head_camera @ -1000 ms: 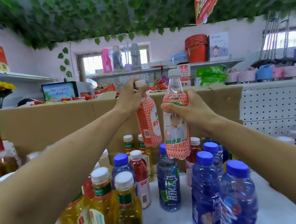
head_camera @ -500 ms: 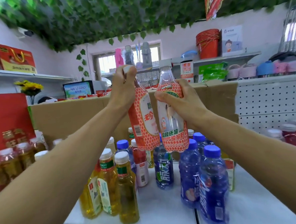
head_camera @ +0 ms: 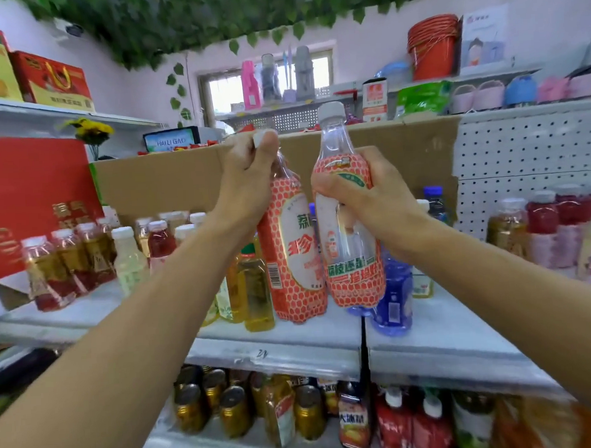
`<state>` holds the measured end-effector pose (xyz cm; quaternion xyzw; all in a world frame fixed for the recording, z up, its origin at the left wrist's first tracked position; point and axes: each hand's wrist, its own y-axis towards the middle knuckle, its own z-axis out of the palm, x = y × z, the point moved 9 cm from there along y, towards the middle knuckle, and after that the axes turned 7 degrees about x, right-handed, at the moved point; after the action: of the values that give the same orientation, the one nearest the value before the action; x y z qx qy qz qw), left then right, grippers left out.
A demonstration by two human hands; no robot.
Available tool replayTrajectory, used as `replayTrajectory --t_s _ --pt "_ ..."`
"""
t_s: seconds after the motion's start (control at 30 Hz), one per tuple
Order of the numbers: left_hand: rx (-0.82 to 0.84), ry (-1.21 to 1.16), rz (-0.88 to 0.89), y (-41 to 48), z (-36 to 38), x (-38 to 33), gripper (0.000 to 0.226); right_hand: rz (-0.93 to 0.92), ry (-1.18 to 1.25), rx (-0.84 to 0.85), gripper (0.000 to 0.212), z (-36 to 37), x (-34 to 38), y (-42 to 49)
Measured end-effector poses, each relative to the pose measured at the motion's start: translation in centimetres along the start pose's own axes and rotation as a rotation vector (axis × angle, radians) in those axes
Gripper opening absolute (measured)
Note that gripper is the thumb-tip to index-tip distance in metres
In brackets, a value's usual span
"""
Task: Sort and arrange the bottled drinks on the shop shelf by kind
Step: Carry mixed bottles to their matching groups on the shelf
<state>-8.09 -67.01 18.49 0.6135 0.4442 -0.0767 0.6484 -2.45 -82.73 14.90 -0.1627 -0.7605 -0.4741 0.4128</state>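
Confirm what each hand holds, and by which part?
Left hand grips one orange-labelled bottle by its cap and neck. Right hand wraps the upper label of the other bottle.

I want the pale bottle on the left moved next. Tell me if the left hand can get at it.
Probably not yet: the left hand is shut on an orange-labelled bottle. Once freed, the pale bottle stands uncovered at the group's front.

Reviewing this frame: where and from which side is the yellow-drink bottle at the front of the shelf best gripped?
Grip the yellow-drink bottle around its mid-body, coming from the front. It stands upright at the shelf's front edge; other bottles crowd its left, and the held orange-label bottle hangs close on its right.
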Motion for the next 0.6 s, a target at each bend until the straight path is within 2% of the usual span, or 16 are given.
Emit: replayTrajectory --t_s 0.33,0.6 --pt "0.088 -0.186 -0.120 -8.3 1.5 -1.5 0.032 0.112 -0.020 -0.066 0.042 -0.2 -0.8 -9.3" --pt "0.214 -0.275 -0.189 -12.3 7.0 -2.8 0.027 0.172 0.000 -0.152 0.039 -3.7 -0.3 -16.3"
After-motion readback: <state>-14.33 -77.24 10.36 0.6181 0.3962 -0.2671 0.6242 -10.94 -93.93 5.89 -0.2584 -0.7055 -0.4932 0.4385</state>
